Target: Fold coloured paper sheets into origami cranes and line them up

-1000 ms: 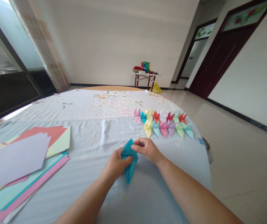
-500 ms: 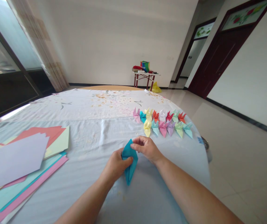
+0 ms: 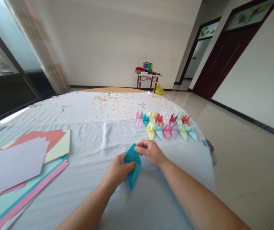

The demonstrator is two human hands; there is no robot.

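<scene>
A piece of blue folded origami paper (image 3: pixel 133 175), long and diamond-shaped with a crease down its lower half, is held above the cloth-covered table. My left hand (image 3: pixel 120 167) grips it from the left, thumb across its middle and the other fingers hidden behind it. At the paper's upper right edge, my right hand (image 3: pixel 150 151) is closed, thumb and forefinger pinching near the top corner. Beyond my hands stand several folded paper cranes (image 3: pixel 167 131) in two rows, in pink, blue, yellow, red, white, green and purple.
Stacked sheets of coloured paper (image 3: pixel 14 163) lie on the left of the round table, a lavender sheet on top. A floral tablecloth (image 3: pixel 86 111) covers the table. Against the far wall is a small side table (image 3: pixel 148 76) with items on it, a yellow bag (image 3: pixel 159 90) beside it.
The view has shifted very slightly. Both hands keep the same hold on the blue paper, with hardly any visible movement.
</scene>
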